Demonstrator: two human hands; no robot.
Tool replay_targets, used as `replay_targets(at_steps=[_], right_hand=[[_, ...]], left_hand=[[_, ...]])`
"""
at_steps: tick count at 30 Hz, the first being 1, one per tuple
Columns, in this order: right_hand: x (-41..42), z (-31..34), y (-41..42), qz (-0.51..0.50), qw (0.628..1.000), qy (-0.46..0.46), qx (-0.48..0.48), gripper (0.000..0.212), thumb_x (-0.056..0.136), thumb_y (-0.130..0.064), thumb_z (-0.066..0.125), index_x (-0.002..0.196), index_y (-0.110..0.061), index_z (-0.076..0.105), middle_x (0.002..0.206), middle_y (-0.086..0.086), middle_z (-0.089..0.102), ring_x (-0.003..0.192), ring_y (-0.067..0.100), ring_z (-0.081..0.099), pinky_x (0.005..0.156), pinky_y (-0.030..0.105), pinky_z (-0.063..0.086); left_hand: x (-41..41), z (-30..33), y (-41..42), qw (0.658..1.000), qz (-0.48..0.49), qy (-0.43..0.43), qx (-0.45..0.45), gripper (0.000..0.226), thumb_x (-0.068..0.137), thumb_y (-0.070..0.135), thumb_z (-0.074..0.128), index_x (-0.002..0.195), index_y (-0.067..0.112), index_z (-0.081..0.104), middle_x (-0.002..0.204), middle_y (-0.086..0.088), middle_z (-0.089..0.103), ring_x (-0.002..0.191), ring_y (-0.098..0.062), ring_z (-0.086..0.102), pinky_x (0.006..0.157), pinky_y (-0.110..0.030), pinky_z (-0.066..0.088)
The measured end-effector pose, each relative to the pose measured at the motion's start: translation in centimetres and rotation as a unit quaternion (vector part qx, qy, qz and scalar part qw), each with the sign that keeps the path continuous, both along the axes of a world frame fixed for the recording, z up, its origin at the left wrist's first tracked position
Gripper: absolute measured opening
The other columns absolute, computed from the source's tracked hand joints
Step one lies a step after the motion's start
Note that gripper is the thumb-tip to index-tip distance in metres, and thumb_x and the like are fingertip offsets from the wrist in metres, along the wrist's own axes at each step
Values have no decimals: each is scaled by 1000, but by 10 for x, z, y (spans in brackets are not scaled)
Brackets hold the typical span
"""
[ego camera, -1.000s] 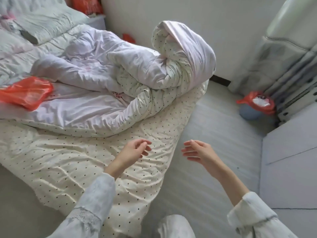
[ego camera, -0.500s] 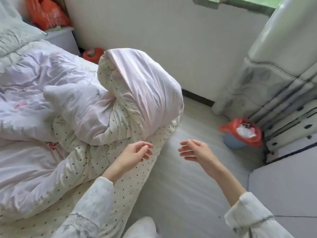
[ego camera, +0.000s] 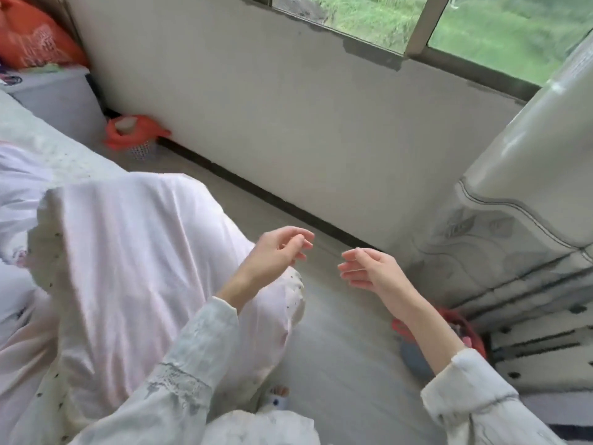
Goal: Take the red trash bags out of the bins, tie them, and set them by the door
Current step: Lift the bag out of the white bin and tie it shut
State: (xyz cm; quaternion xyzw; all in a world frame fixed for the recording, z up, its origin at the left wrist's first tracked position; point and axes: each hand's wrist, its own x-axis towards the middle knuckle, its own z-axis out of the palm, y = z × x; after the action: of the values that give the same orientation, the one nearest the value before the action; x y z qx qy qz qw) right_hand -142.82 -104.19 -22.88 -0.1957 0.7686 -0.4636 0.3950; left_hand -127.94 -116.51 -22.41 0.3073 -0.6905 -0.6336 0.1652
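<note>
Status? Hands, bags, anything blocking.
Left hand and right hand open, empty. Near bag in its bin under right forearm; far bag in bin by wall. Duvet bulges left, floor path open.

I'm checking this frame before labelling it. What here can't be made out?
- Blue bin with red bag, head view: mostly hidden behind the right forearm; contents unseen.
- Far bin's red bag: too small to tell what is inside.
- Orange bag: cut off by the top-left edge.
- The door: out of frame.
</note>
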Motion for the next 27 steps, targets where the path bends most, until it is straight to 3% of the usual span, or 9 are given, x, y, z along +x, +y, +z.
replay_targets(at_steps=[6,13,16,20,23,27], right_hand=[[-130,4,-91,22,1000,-11,13,27,96,-19,40,100,-9,65,86,6,69,80,20,66,80,30,53],[-255,-27,-251,143,988,-35,44,27,96,-22,40,100,-12,65,85,3,70,79,17,67,78,27,54],[-304,-29,-325,204,977,-32,44,24,95,-22,42,92,-17,65,86,3,71,81,19,67,81,30,53],[-371,-25,-411,268,962,-31,36,24,93,-25,44,92,-16,66,80,-2,71,74,11,69,69,21,54],[-401,-22,-473,293,954,-46,43,24,93,-26,46,94,-14,67,77,-3,72,71,8,69,67,19,54],[-409,-29,-561,342,936,-69,47,23,93,-23,45,94,-14,65,77,-1,71,71,10,68,70,22,53]], left_hand=[[-113,2,-90,1000,5,-16,21,23,95,19,41,94,27,62,90,7,66,78,-9,63,72,-14,49],[-202,-32,-207,985,154,-56,59,24,96,16,39,98,20,63,93,0,66,79,-11,63,79,-23,49],[-244,-40,-261,968,235,-55,62,25,96,13,37,103,13,62,93,-5,64,77,-13,60,74,-22,47],[-304,-40,-318,948,301,-58,87,27,97,11,36,107,6,60,96,-8,63,74,-13,59,63,-13,46],[-327,-33,-359,946,300,-75,98,27,97,12,36,109,5,59,97,-8,62,75,-13,58,63,-12,45],[-330,-35,-420,916,378,-86,99,27,97,10,35,110,5,58,99,-10,62,75,-12,58,65,-15,44]])
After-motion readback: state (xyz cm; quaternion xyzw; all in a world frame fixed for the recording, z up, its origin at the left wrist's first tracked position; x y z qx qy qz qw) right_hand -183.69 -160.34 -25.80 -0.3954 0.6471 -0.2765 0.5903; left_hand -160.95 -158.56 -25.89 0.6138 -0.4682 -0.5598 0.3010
